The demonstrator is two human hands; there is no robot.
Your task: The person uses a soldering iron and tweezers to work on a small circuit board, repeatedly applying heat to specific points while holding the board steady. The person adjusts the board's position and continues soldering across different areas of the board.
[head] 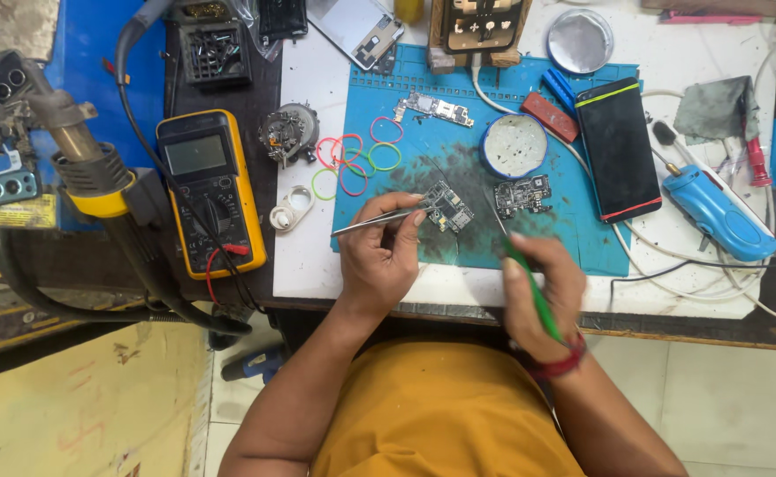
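On the blue mat (574, 238), head view | left hand (379, 256) pinches metal tweezers (372, 221), fingertips on a small circuit board (446, 207) at mid-mat | right hand (543, 291) clenched on a green-handled tool (534, 291), tip near a second board (522, 196) | yellow multimeter (209, 190) well left.

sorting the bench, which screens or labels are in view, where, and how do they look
multimeter: left of the blue mat, yellow case, grey rectangular screen, black dial
smartphone: right edge of the mat, black rectangular screen, green and red edges
yellow label: far left, rectangular strip
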